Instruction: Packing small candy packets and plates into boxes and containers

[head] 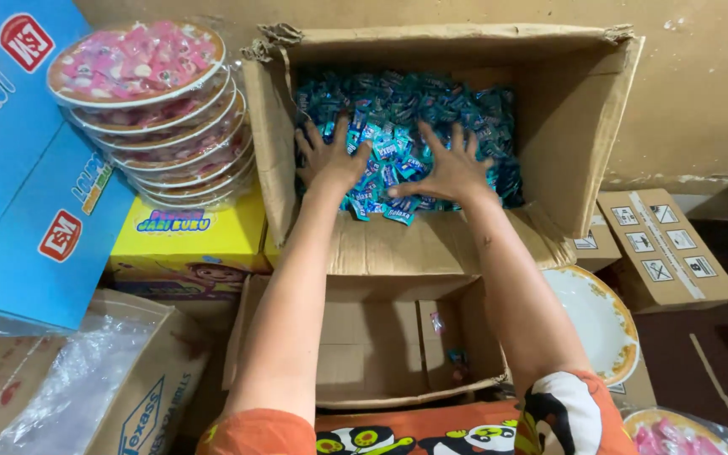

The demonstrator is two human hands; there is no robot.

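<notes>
Stack of plates with pink candies (157, 109) sat on a yellow box (187, 240), big blue box (18, 168) beside it, white plate (600, 324) and small brown carton (667, 248) off right.

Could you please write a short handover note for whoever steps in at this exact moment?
Left hand: open, fingers spread, palm down on the blue wrapped candies.
Right hand: open and spread flat on the same heap, beside the left.
The candies lie loose in the open cardboard box, piled toward its back; the front of its floor is bare.
Done: nothing lifted out; neither hand has closed a grip.
Left: the whole heap remains in the box. The lower open box in front holds only a few stray pieces. Stacked plates of pink candies sit to the left.
</notes>
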